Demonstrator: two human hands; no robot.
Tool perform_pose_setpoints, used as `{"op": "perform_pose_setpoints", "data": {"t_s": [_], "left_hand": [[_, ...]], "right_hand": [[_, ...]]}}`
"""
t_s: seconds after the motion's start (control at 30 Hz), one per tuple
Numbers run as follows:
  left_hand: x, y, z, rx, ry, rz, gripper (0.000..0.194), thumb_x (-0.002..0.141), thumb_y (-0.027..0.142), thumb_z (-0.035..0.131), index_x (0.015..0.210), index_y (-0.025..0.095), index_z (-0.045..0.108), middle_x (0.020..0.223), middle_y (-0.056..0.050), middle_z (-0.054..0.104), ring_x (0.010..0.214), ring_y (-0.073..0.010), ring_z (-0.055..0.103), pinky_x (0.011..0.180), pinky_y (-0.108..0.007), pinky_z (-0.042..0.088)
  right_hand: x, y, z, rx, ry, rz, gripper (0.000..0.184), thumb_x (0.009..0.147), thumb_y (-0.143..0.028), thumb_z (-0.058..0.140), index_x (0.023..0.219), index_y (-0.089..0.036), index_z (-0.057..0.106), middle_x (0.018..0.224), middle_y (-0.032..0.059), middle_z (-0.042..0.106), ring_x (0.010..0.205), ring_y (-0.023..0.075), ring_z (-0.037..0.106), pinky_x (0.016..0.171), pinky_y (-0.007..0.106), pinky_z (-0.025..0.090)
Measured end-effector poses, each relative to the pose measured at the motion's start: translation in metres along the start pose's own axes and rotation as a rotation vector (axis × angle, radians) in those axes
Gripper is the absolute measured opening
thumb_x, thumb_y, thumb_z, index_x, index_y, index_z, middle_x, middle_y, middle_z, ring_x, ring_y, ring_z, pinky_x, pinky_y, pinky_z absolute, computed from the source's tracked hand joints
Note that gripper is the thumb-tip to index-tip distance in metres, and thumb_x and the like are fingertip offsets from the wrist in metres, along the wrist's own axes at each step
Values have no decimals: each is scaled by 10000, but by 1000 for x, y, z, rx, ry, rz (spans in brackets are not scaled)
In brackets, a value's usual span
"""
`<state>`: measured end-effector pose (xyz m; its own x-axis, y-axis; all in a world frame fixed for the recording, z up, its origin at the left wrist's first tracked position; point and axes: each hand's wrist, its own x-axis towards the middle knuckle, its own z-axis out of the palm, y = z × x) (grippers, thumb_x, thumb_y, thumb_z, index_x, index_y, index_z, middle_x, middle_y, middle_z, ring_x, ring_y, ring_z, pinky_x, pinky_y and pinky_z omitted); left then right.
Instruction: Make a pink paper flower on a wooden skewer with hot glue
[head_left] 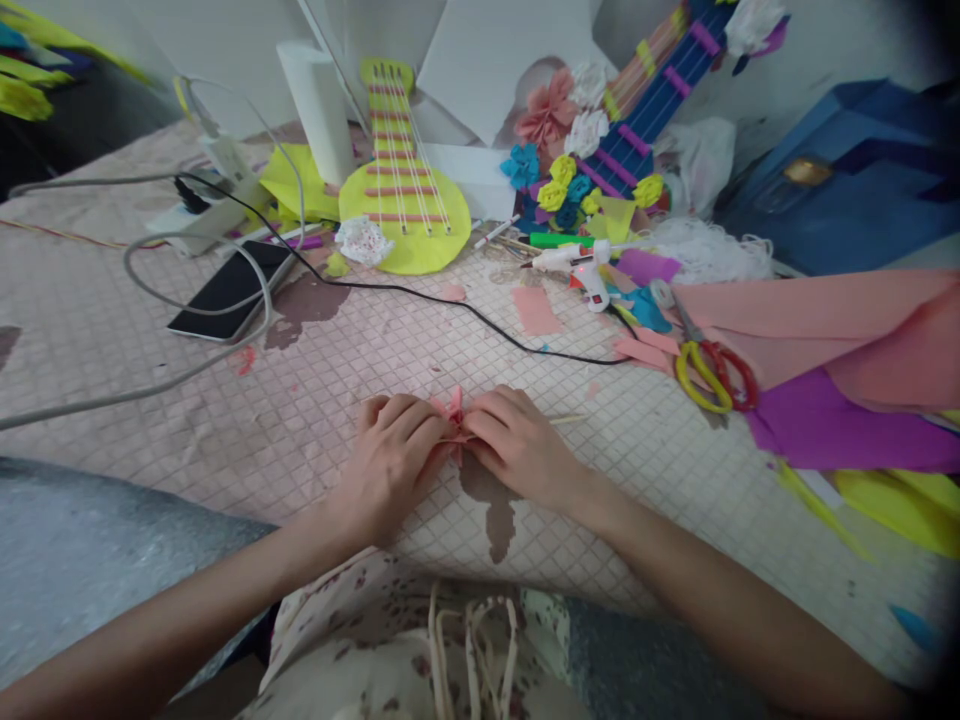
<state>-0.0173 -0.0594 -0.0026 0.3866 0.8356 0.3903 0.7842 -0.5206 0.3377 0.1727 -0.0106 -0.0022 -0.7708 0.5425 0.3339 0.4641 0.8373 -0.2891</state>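
Note:
Low over the near part of the table, a small pink paper flower [456, 408] sits between my two hands. My left hand [405, 445] pinches its left side, fingers curled and pressed together. From the other side my right hand [521, 440] pinches the flower too, thumb below and fingers above. Pointed pink petals stick up and down between the fingertips; the rest is hidden. A thin wooden stick [568, 419] lies just right of my right hand; whether it touches the hand I cannot tell.
A yellow paper guitar [409, 220] leans at the back beside a white roll [319, 115]. A glue gun [585, 268], scissors [705, 375] and pink paper sheets [810, 320] lie to the right. A phone [232, 290], a power strip [202, 215] and a black cable [450, 297] are farther left.

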Motion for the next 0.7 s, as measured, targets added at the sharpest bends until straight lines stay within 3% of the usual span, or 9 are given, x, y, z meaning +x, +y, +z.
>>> {"op": "perform_pose_setpoints", "data": {"t_s": [0.4,0.7], "left_hand": [[-1,2,-2,23,-6,-2,131,929,214,460,942,200,590,908,-38,642,882,-210,511,821,-406,340],[-3,1,0,71,-1,7,164,943,192,427,978,177,586,942,-56,649,900,-221,511,835,-429,327]], "right_hand": [[-2,-1,-1,-151,-14,-75,183,948,-159,413,903,-155,591,933,65,612,901,196,488,772,355,394],[-5,-3,2,-6,86,28,165,935,-185,447,944,-154,609,954,81,604,887,185,521,768,340,448]]}}
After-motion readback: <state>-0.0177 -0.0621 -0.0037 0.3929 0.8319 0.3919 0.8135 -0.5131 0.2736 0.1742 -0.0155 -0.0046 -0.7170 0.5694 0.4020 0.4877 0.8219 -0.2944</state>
